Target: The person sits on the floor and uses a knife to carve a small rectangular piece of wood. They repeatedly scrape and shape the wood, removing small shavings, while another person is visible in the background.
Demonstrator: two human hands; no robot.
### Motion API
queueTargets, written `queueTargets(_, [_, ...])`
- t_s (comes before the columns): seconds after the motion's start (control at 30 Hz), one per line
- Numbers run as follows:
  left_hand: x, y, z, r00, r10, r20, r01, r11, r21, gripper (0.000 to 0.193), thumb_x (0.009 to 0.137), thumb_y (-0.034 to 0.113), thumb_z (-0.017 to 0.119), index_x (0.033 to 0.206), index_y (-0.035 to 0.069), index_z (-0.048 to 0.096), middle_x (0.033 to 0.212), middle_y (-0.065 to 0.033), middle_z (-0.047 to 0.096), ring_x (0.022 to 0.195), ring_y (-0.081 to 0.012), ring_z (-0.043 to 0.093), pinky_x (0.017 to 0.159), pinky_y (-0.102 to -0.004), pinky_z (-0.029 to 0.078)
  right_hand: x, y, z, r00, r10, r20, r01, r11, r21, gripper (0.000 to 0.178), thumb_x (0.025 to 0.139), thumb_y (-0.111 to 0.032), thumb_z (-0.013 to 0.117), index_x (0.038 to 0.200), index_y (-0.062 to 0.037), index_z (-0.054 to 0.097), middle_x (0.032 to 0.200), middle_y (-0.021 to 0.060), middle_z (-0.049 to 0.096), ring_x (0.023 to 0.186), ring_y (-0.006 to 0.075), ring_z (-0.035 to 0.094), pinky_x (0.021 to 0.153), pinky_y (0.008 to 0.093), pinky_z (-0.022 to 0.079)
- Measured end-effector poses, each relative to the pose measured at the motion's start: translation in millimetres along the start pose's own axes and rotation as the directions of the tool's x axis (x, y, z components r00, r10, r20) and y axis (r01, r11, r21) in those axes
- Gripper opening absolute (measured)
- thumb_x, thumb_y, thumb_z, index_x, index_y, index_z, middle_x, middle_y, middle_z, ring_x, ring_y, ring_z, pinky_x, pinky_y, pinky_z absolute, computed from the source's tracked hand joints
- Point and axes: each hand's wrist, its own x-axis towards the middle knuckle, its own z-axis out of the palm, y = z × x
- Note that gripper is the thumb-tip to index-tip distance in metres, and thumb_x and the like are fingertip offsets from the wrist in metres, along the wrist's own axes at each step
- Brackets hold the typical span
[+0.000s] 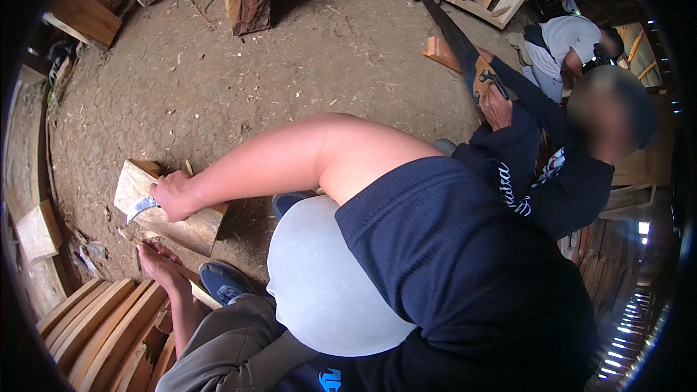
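Block: pale wood block (pixel 190 231) on the floor (pixel 290 65), left of centre in the frame; long axis slanting from upper left to lower right.
Nearer hand: the right hand (pixel 174 196), over the block's upper side; the left hand (pixel 158 261) sits just below its lower edge.
Right grip: fingers clenched around a silvery metal piece (pixel 144 207) at the block's left end.
Right arm: stretched leftward from the frame's middle, elbow bent and raised.
Left grip: fingers curled beside a wood strip (pixel 203 294); cannot tell whether they grasp it.
Left arm: forearm rising from the lower edge.
Around: curved boards (pixel 109 327) lower left; co-worker's saw (pixel 454 36) upper right.
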Motion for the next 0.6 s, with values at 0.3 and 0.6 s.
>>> queueTargets(0.3, [4.2,-5.4,-0.9,0.996,-0.084,-0.041,0.085,0.996,0.018,0.028,0.095,0.046,0.041,0.092,0.019,0.049,0.069,0.0061,0.044,0.052,-0.0047,0.039,0.044,-0.0203,0.03,0.6,4.7,4.5,1.0,0.025,-0.005,-0.025,0.999,0.023,0.056,0.067,-0.022,0.071,0.113,0.0034,0.053,0.104,0.0229,0.061,0.096,0.0351,0.063,0.079,0.0437,0.051])
queueTargets(0.6, [8.9,-10.3,-6.1,0.997,-0.077,-0.012,0.077,0.995,0.057,0.026,0.095,0.043,0.044,0.095,0.017,0.051,0.071,0.005,0.048,0.052,-0.0042,0.042,0.042,-0.0198,0.032,3.7,1.0,5.7,0.999,0.051,-0.006,-0.051,0.998,0.045,0.057,0.067,-0.025,0.072,0.112,0.003,0.053,0.103,0.0206,0.062,0.096,0.034,0.063,0.079,0.0431,0.052])
